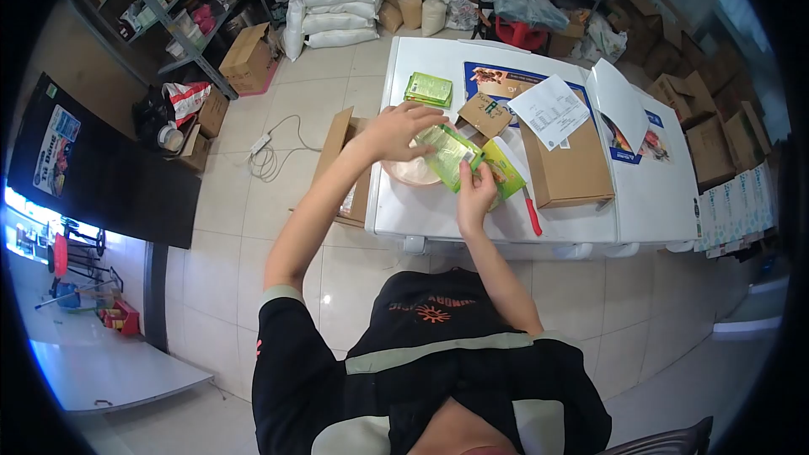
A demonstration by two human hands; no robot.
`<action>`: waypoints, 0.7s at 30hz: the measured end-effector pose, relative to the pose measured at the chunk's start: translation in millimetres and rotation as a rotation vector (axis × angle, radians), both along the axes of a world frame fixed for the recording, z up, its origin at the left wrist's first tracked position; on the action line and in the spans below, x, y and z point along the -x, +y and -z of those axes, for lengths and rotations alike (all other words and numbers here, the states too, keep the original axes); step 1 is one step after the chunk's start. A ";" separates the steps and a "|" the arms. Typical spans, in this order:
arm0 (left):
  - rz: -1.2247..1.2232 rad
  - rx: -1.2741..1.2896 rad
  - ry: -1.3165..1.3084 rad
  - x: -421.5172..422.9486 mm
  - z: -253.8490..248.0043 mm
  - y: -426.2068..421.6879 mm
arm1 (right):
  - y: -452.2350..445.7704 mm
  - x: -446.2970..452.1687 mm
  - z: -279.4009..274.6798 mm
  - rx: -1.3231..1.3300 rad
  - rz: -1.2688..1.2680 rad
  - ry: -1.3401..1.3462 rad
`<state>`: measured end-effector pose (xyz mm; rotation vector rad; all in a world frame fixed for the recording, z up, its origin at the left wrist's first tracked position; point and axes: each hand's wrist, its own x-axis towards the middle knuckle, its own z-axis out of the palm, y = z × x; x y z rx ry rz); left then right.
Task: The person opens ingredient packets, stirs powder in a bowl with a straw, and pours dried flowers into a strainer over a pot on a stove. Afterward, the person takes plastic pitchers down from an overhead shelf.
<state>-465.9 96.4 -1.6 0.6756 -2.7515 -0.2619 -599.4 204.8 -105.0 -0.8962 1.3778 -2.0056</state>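
My right hand [477, 198] grips the lower right edge of a green packet [453, 157], thumb on top. My left hand [399, 131] is stretched over the packet's upper left side, fingers extended and apart; whether the fingertips touch it I cannot tell. Under both lies a pinkish bowl [404, 175] with whitish contents, partly hidden by the hand and packet. To the right, a yellow-green packet [503, 170] rests on the white table top, beside a knife with a red handle [533, 217]. Beyond my left hand sits a stack of green packets [429, 88].
A cardboard box [566, 170] with a printed sheet [552, 111] occupies the table's middle, near a cardboard piece with handwriting [485, 115]. An open carton [332, 156] stands at the table's left side. A cable [268, 152] lies on the floor; white sacks [341, 8] are stacked behind.
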 end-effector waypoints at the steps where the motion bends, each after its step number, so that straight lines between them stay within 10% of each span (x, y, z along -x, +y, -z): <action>1: 0.037 0.169 -0.043 -1.2 8.7 0.7 | -1.9 0.0 -11.8 0.003 0.002 0.002; 3: 0.045 0.140 -0.117 -1.3 21.6 3.0 | -2.5 0.2 -33.3 -0.188 0.136 0.478; 21: -0.254 -0.084 0.598 15.4 76.0 -8.8 | -68.9 -11.0 -95.3 -0.295 -0.140 0.903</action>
